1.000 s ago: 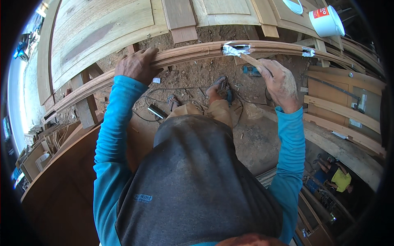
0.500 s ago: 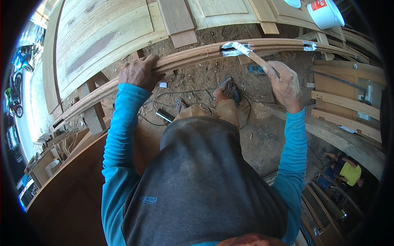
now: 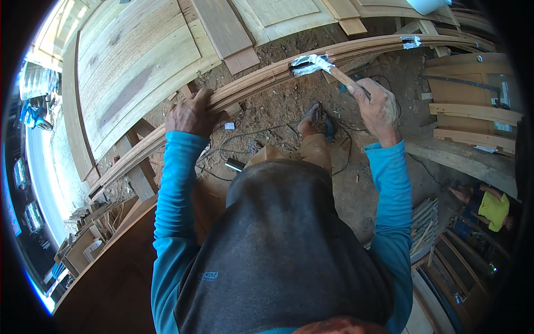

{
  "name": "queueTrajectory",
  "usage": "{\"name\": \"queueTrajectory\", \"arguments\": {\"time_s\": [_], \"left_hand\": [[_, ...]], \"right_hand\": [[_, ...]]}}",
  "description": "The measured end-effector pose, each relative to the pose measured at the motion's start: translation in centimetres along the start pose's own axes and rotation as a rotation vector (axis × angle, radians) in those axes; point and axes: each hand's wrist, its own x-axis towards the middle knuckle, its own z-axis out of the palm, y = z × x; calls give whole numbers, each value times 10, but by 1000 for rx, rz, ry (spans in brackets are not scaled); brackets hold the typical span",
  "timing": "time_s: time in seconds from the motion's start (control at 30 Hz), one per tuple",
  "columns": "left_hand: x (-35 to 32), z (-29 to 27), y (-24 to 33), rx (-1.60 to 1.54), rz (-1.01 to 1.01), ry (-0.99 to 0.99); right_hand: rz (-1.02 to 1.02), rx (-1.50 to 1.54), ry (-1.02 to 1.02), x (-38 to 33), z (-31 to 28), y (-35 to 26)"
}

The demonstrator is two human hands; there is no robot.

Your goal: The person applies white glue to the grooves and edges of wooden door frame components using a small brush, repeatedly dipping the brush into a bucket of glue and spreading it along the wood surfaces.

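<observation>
A long brown grooved wooden rail point(image 3: 250, 83) runs across in front of me. My left hand point(image 3: 191, 114) is closed around its left part, thumb on the near side. In my right hand point(image 3: 379, 108) is a thin wooden stick point(image 3: 342, 79), pinched between thumb and fingers. White paste coats the stick's far end, which touches a slot in the rail. Around that slot lies a white paste smear point(image 3: 306, 64). Farther right along the rail, a second white smear point(image 3: 411, 42) surrounds another slot.
Panelled wooden doors point(image 3: 133, 61) and loose boards point(image 3: 225, 33) lie beyond the rail. A white bucket point(image 3: 427, 5) shows at the top right. Cables point(image 3: 261, 133) trail over the dirt floor by my feet. A person in a yellow shirt point(image 3: 494, 209) is at the far right.
The whole view has shifted, and the bucket is now mostly cut off at the top. The stick stays at the same slot, and my left hand keeps its hold on the rail.
</observation>
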Motion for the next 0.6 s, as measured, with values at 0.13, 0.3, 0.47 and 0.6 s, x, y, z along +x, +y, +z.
{"name": "queueTrajectory", "arguments": {"time_s": [0.13, 0.3, 0.47, 0.6], "left_hand": [[1, 0, -2, 10, -10, -25], [-4, 7, -2, 1, 14, 23], [-7, 8, -1, 26, 34, 35], [-9, 8, 3, 50, 32, 42]], "right_hand": [[84, 53, 54, -14, -2, -6], [155, 69, 84, -21, 7, -3], [110, 132, 135, -25, 16, -10], [141, 171, 107, -27, 18, -15]]}}
